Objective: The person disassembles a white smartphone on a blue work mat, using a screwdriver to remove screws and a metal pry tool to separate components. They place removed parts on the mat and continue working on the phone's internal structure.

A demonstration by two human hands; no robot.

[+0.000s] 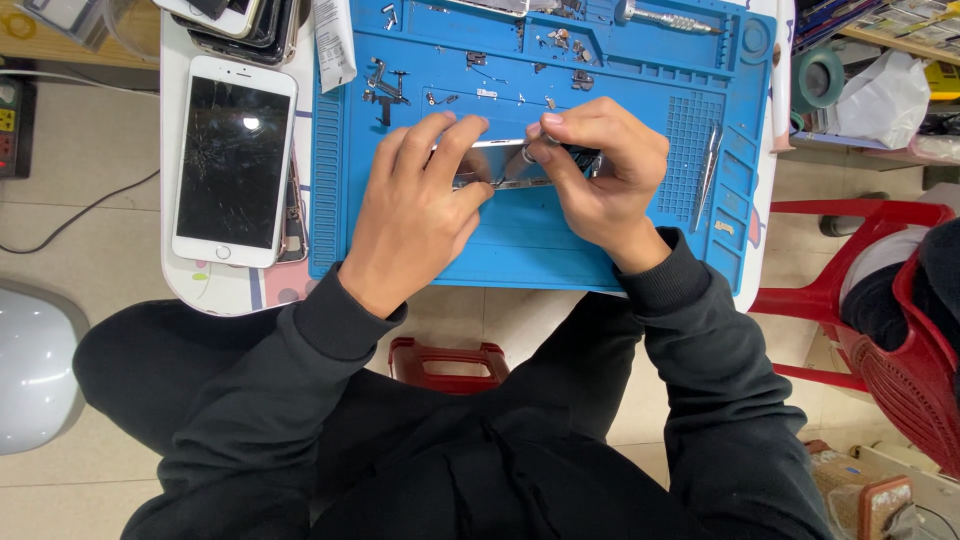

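Note:
My left hand (415,205) and my right hand (598,172) both rest on an opened phone body (505,163) lying on a blue repair mat (520,240). The left hand's fingers clamp the phone's left part and hide most of it. The right hand pinches a small part at the phone's upper edge, near its middle; whether it holds a tool is hidden. Small screws and metal brackets (385,90) lie on the mat just beyond my left hand.
A white phone with a cracked black screen (234,160) lies left of the mat. Tweezers (707,175) lie on the mat's right side, a screwdriver (665,17) at its top. A red plastic chair (880,320) stands to the right, with another person's dark sleeve over it.

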